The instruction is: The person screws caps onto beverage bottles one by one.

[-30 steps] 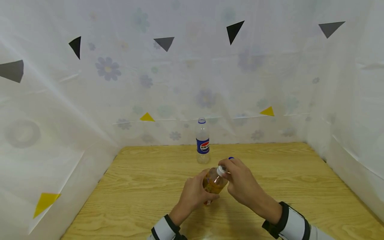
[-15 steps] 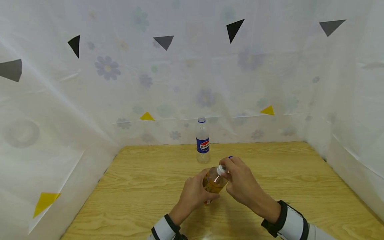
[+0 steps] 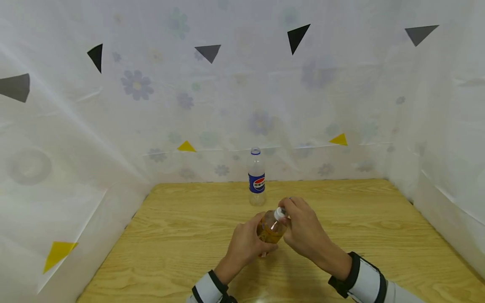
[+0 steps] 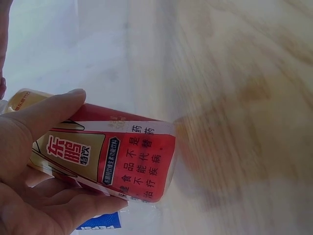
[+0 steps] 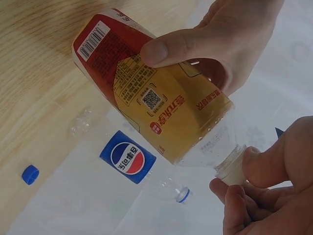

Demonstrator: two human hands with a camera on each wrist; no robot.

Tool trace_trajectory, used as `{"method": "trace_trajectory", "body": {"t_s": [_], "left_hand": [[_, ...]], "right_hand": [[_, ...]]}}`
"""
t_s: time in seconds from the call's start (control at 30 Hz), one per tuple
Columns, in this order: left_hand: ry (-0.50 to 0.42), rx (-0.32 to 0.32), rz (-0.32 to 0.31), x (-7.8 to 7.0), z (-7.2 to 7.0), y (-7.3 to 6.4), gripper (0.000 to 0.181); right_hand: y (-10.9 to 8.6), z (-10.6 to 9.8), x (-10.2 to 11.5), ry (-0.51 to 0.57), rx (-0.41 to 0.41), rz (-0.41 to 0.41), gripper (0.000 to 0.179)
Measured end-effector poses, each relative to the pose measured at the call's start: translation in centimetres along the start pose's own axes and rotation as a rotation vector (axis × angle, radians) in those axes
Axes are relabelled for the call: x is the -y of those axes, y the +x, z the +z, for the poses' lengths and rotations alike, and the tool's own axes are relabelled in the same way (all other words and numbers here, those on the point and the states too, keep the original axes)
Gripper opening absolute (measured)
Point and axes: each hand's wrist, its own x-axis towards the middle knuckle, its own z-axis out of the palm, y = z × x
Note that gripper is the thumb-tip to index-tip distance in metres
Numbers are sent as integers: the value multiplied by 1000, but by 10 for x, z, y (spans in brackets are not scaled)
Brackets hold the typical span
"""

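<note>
Pepsi bottle [image 3: 257,183] stands upright on the wood table [image 3: 182,235]. Drink bottle [image 3: 272,230], red-and-gold with amber contents, is nearer the person than the Pepsi bottle and slightly right of it, tilted, neck leaning right. Left hand [image 3: 244,244] grasps its body, thumb opposite fingers. Right hand [image 3: 307,232] pinches the white cap [image 5: 232,172] at its neck. Blue cap [image 5: 30,174] lies near the Pepsi bottle's base. Left wrist view's blurry; can't tell if the drink bottle's base touches wood.

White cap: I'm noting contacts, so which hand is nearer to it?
Right. The right hand has its grip on the white cap; the left hand grips the tilted bottle below it.
</note>
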Motion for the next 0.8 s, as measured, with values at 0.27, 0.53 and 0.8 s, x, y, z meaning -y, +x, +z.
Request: {"method": "trace_trajectory", "body": {"t_s": [0.27, 0.53, 0.8], "left_hand": [[-6, -11, 10, 1, 2, -1, 73], [1, -8, -10, 1, 1, -2, 74], [-1, -12, -3, -1, 0, -1, 74]], "right_hand": [[-1, 0, 0, 1, 19, 17, 24], [0, -4, 1, 2, 74, 31, 20], [-2, -6, 0, 53, 94, 43, 20]]}}
